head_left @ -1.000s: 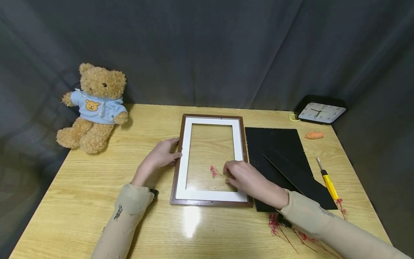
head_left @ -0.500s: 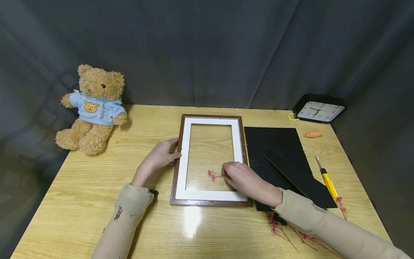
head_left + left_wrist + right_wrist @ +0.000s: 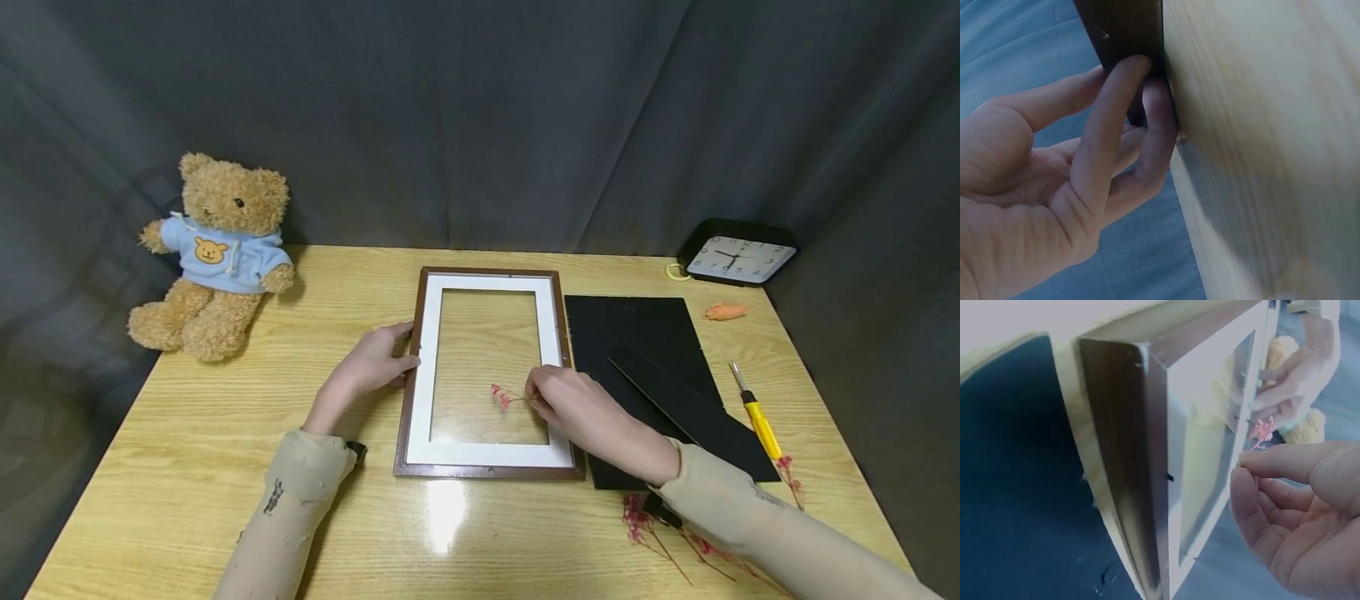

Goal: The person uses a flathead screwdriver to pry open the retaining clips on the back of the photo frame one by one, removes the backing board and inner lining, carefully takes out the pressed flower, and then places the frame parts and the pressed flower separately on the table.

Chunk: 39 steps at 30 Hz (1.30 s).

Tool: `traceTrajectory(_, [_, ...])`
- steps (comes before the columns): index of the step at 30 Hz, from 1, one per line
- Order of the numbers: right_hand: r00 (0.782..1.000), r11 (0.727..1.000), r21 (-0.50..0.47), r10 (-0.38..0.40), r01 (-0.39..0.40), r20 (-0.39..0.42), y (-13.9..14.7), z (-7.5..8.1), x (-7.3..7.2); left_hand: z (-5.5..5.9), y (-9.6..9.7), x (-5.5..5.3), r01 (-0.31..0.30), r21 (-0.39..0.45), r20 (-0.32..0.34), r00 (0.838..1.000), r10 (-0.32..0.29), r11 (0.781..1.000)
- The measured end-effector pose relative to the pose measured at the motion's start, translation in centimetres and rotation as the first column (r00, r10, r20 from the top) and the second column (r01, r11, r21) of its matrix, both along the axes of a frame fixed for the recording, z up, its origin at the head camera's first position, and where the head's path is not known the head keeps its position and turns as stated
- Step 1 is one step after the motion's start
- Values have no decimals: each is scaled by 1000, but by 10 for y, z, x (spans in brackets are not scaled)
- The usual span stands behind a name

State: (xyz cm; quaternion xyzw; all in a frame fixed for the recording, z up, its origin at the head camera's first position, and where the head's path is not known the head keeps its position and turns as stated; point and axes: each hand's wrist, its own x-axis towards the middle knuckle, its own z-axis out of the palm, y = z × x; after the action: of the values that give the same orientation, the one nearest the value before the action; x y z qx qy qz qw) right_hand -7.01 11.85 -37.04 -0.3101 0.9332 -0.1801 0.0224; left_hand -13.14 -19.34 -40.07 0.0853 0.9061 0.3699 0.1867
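A brown picture frame with a white mat lies flat on the table, glass glinting in its opening. My left hand holds the frame's left side; in the left wrist view, bent fingers meet its dark wooden edge. Above the lower right of the opening, my right hand pinches a small pink dried flower sprig between thumb and index finger. The blossoms point left, away from the fingertips, and most of the stem is hidden by the hand.
Right of the frame lie a black backing board and a black strut across it. A yellow screwdriver, an orange lump and a clock are farther right. More pink sprigs lie under the right forearm. A teddy bear sits left.
The right hand first shifted slightly left, then back right and a little up, carrying the flower sprig. My left hand stays at the frame, which has not moved on the table.
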Motion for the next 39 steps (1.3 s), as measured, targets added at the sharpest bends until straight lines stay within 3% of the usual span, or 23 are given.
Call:
traceTrajectory(3, [1000,1000,-11,-20,20,-23,7,5,2,-1,0,-1,21,-43,-36,999,-23,999])
traceTrajectory(9, [997,999,-26,-33,31,-65,24,17,6,-1,-2,0,17,-37,-16,1000,-18,999])
traceTrajectory(16, [992,992,-18,-124,123,-28,47,35,11,-1,-2,-1,19,-36,-15,1000,-20,999])
traceTrajectory(29, [956,959,-8,-284,284,-67,104,49,26,0,-1,0,-7,14,30,1000,7,1000])
traceTrajectory(39, [917,920,-29,-392,391,-75,155,54,41,-1,-2,0,1,10,24,1000,-2,1000])
